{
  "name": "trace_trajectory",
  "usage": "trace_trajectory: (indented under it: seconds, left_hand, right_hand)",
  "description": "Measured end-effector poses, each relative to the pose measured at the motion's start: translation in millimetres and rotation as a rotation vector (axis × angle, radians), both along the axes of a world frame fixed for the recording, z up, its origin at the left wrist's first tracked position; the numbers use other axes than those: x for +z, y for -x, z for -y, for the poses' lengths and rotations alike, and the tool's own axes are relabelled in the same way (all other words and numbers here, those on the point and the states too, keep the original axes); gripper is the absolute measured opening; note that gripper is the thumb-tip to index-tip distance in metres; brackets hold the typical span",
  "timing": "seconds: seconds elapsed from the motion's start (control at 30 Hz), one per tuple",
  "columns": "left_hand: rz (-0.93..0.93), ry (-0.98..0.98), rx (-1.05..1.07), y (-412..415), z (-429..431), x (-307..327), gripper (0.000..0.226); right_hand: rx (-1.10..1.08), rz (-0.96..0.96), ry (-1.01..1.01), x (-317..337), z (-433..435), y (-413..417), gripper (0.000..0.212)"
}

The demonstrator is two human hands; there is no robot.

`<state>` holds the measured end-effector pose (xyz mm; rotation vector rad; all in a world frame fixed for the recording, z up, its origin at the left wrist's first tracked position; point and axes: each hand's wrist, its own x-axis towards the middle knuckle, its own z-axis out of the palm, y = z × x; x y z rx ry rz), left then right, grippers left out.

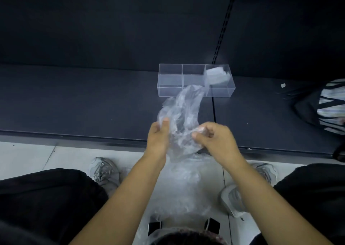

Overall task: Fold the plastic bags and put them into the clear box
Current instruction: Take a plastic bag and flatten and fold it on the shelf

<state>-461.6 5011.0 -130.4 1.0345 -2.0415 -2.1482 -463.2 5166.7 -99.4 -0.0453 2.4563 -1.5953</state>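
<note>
Left hand (pixel 158 136) gripping plastic bag (pixel 179 112), right hand (pixel 214 138) pinching its edge

Both hands hold a crumpled clear plastic bag (pixel 179 112) above a dark shelf (pixel 93 99). The left hand (pixel 158 134) grips the bag's left edge, its fingers pointing away from the person. The right hand (pixel 214 138) pinches the right edge with curled fingers. Behind the bag on the shelf stands the clear box (pixel 170 70), divided into compartments. A folded bag (pixel 216 76) lies in its far right compartment. On the pale floor between the person's grey shoes (pixel 104 171) lies a pile of clear bags (pixel 183 185).
</note>
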Motion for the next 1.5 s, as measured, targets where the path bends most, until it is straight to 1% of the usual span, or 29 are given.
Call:
trace_trajectory:
  seconds: [0.03, 0.1, 0.2, 0.27, 0.33, 0.4, 0.43, 0.47, 0.57, 0.6, 0.63, 0.67, 0.73, 0.83, 0.87, 0.9, 0.97, 1.03, 1.13, 1.17, 1.3, 1.33, 1.4, 1.47, 1.5]
  left_hand:
    - [0.001, 0.006, 0.039, -2, 6, -1, 0.047]
    - [-0.008, -0.003, 0.115, -4, 19, -2, 0.035]
    - [0.007, -0.098, 0.232, 0, 37, 1, 0.019]
    - [0.017, -0.156, 0.288, 2, 45, 2, 0.019]
    - [0.036, -0.133, 0.311, 1, 52, -1, 0.02]
    - [0.033, -0.091, 0.304, -1, 54, -5, 0.022]
    - [0.035, -0.09, 0.29, -1, 53, -6, 0.023]
    - [0.042, -0.097, 0.269, -1, 50, -6, 0.025]
    - [0.03, -0.142, 0.172, 0, 38, -6, 0.024]
    - [0.017, -0.174, 0.134, 0, 34, -6, 0.022]
    - [0.014, -0.21, 0.095, -1, 32, -6, 0.02]
    - [0.021, -0.242, 0.061, -3, 30, -7, 0.02]
    - [0.026, -0.318, 0.02, -3, 29, -7, 0.022]
    - [0.002, -0.508, -0.017, -4, 30, -5, 0.031]
    - [0.0, -0.56, -0.026, -5, 30, -4, 0.034]
    - [0.0, -0.603, -0.037, -6, 30, -3, 0.035]
    - [0.008, -0.672, -0.063, -6, 29, -2, 0.036]
    - [0.011, -0.723, -0.1, -7, 30, -2, 0.041]
    - [-0.001, -0.765, -0.141, -7, 31, -3, 0.04]
    - [-0.006, -0.776, -0.14, -7, 31, -3, 0.039]
    - [-0.026, -0.804, -0.11, -7, 33, -6, 0.042]
    - [-0.035, -0.808, -0.108, -8, 34, -8, 0.043]
    - [-0.054, -0.823, -0.108, -7, 35, -10, 0.043]
    - [-0.077, -0.831, -0.106, -7, 34, -12, 0.044]
    - [-0.083, -0.824, -0.102, -6, 33, -12, 0.044]
  right_hand:
    - [-0.031, -0.002, 0.036, 2, -6, 4, 0.007]
    - [-0.094, -0.002, 0.144, 6, -18, 13, 0.01]
    - [-0.158, -0.026, 0.258, 8, -32, 21, 0.006]
    - [-0.192, -0.027, 0.328, 8, -39, 23, 0.008]
    - [-0.231, -0.009, 0.393, 9, -46, 26, 0.01]
    - [-0.217, 0.01, 0.426, 10, -52, 30, 0.01]
    - [-0.171, 0.015, 0.403, 9, -54, 31, 0.007]
    - [-0.1, 0.024, 0.352, 9, -52, 30, 0.011]
    - [0.13, 0.08, 0.116, -3, -40, 24, 0.059]
    - [0.169, 0.069, 0.033, -11, -34, 20, 0.069]
    - [0.186, 0.047, -0.043, -20, -29, 17, 0.072]
    - [0.183, 0.037, -0.093, -29, -26, 14, 0.069]
    - [0.164, 0.061, -0.126, -42, -24, 11, 0.055]
    - [0.13, 0.075, -0.142, -51, -27, 10, 0.022]
    - [0.109, 0.065, -0.133, -51, -28, 10, 0.015]
    - [0.099, 0.056, -0.116, -50, -28, 11, 0.011]
    - [0.146, 0.071, -0.072, -46, -29, 12, 0.018]
    - [0.228, 0.155, -0.017, -43, -28, 11, 0.035]
    - [0.223, 0.328, 0.168, -41, -23, 9, 0.057]
    - [0.201, 0.367, 0.236, -42, -22, 7, 0.059]
    - [0.064, 0.448, 0.527, -42, -24, 9, 0.047]
    - [0.072, 0.452, 0.552, -40, -26, 10, 0.047]
    - [0.151, 0.43, 0.509, -34, -27, 12, 0.051]
    - [0.25, 0.419, 0.462, -30, -27, 11, 0.06]
    - [0.294, 0.433, 0.46, -30, -28, 10, 0.067]
